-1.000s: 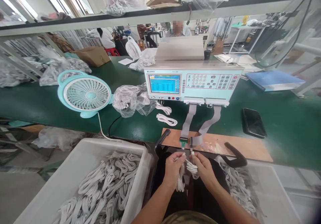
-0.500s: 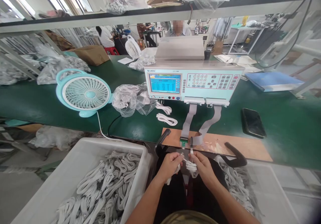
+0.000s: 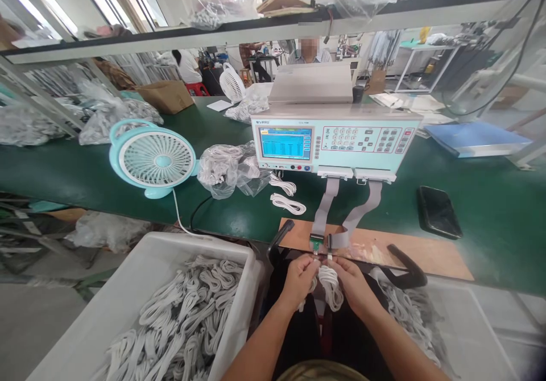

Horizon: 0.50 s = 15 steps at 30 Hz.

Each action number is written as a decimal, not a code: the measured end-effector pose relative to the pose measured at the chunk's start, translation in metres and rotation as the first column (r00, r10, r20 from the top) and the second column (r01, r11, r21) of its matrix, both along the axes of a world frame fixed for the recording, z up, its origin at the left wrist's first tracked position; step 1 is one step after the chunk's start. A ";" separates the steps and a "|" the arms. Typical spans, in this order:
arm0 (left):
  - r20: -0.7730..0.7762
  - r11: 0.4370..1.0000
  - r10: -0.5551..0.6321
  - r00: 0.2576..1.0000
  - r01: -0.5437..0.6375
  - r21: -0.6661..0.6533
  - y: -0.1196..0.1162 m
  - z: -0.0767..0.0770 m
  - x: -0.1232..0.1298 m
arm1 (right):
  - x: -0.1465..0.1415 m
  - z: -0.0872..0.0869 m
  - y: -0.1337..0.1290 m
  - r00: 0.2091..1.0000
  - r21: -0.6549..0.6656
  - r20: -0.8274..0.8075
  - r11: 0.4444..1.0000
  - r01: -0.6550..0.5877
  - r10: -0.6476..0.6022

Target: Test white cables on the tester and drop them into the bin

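A person's hands work at a coiled white cable [image 3: 330,289] at the lower centre of the frame, just below two gray ribbon cables [image 3: 327,205]. The left hand [image 3: 300,276] closes its fingertips on what appears to be one end, near a green circuit board [image 3: 316,244]; the right hand [image 3: 347,277] pinches beside the coil, its exact hold partly hidden. The loops look light, soft and floppy; the stiffer plug bodies seem the better grip, their metal tips likely delicate.

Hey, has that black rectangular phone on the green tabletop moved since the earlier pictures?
No, the phone keeps its place, right of the pale-blue boxy instrument; only the whole view has shifted slightly.
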State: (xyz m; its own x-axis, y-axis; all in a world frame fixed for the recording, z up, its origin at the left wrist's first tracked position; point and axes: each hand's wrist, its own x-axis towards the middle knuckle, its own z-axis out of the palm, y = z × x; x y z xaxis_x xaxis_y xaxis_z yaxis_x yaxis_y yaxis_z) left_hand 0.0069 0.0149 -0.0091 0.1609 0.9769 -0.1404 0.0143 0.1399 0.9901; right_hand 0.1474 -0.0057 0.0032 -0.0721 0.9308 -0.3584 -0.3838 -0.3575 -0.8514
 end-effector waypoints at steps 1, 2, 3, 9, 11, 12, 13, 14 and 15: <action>0.000 0.999 0.034 0.999 -0.034 0.012 0.000 -0.001 0.001 | 0.000 -0.001 0.000 1.000 0.010 -0.001 1.000 0.000 0.000; 0.002 0.998 0.060 0.998 -0.060 0.011 0.000 -0.001 0.002 | 0.000 -0.001 0.000 1.000 0.016 0.003 1.000 0.000 0.000; 0.007 0.997 0.076 0.997 -0.076 -0.005 -0.001 -0.002 0.002 | -0.001 -0.002 0.000 1.000 0.021 0.013 1.000 0.005 -0.005; 0.026 0.993 0.110 0.994 -0.109 -0.035 -0.001 -0.002 0.005 | -0.001 -0.007 0.000 0.999 0.022 0.032 1.000 0.021 -0.021; 0.009 0.994 0.105 0.994 -0.105 0.008 0.000 -0.001 0.004 | 0.000 -0.008 0.000 1.000 0.025 0.017 1.000 0.019 -0.019; 0.006 0.995 0.102 0.995 -0.102 0.014 0.000 0.000 0.004 | 0.000 -0.008 0.000 1.000 0.026 0.011 1.000 0.017 -0.017; 0.009 0.995 0.102 0.995 -0.102 0.008 0.001 0.000 0.004 | 0.000 -0.009 0.000 1.000 0.028 0.005 0.999 0.016 -0.016; 0.018 0.995 0.104 0.994 -0.104 -0.005 0.001 0.000 0.004 | 0.000 -0.009 0.001 1.000 0.030 -0.004 0.999 0.011 -0.011; 0.030 0.994 0.106 0.994 -0.106 -0.021 0.001 -0.001 0.005 | 0.000 -0.010 0.001 1.000 0.032 -0.016 0.999 0.006 -0.005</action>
State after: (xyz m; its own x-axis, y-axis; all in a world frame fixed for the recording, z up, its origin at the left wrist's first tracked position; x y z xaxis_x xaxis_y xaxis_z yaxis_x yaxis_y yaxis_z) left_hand 0.0115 0.0162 -0.0098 0.0611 0.9859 -0.1561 -0.0319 0.1582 0.9869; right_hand 0.1477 -0.0051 -0.0065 -0.0725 0.9421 -0.3274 -0.3995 -0.3282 -0.8560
